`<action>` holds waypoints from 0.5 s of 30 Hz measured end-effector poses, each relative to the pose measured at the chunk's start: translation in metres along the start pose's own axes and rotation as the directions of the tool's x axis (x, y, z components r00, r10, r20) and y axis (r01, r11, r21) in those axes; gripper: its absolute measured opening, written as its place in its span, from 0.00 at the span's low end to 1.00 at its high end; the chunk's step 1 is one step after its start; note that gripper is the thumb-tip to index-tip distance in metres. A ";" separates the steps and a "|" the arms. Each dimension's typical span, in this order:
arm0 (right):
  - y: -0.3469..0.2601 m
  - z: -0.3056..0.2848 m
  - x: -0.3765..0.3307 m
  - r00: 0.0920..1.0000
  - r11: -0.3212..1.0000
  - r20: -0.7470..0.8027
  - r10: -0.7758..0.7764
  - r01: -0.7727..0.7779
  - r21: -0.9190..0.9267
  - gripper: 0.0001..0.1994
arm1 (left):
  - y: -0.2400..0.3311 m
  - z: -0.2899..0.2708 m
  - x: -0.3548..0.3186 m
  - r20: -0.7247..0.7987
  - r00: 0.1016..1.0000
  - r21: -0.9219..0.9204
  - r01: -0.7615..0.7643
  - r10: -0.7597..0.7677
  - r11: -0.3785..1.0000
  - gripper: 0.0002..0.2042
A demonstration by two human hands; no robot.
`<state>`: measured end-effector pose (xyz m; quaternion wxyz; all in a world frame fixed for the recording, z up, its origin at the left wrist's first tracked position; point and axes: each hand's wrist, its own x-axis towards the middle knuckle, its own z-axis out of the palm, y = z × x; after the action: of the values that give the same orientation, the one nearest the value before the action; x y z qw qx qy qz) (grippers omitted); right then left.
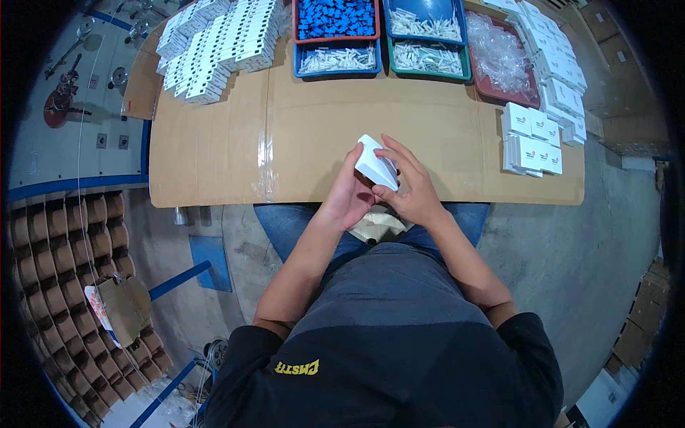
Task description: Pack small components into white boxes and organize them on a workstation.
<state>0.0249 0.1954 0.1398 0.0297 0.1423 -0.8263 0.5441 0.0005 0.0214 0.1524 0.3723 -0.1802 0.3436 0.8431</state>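
Note:
Over the front edge of the cardboard-covered table (321,164), a small white box (377,165) is held tilted between my two hands. My left hand (347,192) grips its left side, with the thumb up along the edge. On the other side, my right hand (414,185) has its thumb at the lower end of the box and its fingers bent over the upper face. Part of the box is hidden behind those right fingers.
Trays along the far edge hold blue pieces (335,19), white sticks (339,60) and clear plastic bags (499,53). Stacked white boxes stand far left (221,46) and right (531,146). A cardboard divider grid (68,285) lies left of the table.

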 end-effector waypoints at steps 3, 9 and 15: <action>-0.009 0.001 0.007 0.998 0.991 -0.015 0.054 -0.052 0.123 0.31 | -0.010 0.006 -0.001 -0.034 0.992 0.096 -0.116 0.120 0.989 0.32; 0.001 0.000 0.009 0.996 0.996 0.029 0.088 -0.089 0.017 0.31 | -0.018 0.006 0.000 0.012 0.990 0.015 -0.144 0.144 0.989 0.34; -0.015 -0.020 0.014 0.953 0.987 0.269 0.142 -0.117 -0.106 0.37 | -0.007 0.000 -0.003 -0.097 0.990 0.298 -0.069 0.102 0.952 0.42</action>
<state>0.0130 0.2052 0.1638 -0.1152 0.1608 -0.8533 0.4824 0.0081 0.0233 0.1508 0.3386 -0.1545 0.4925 0.7867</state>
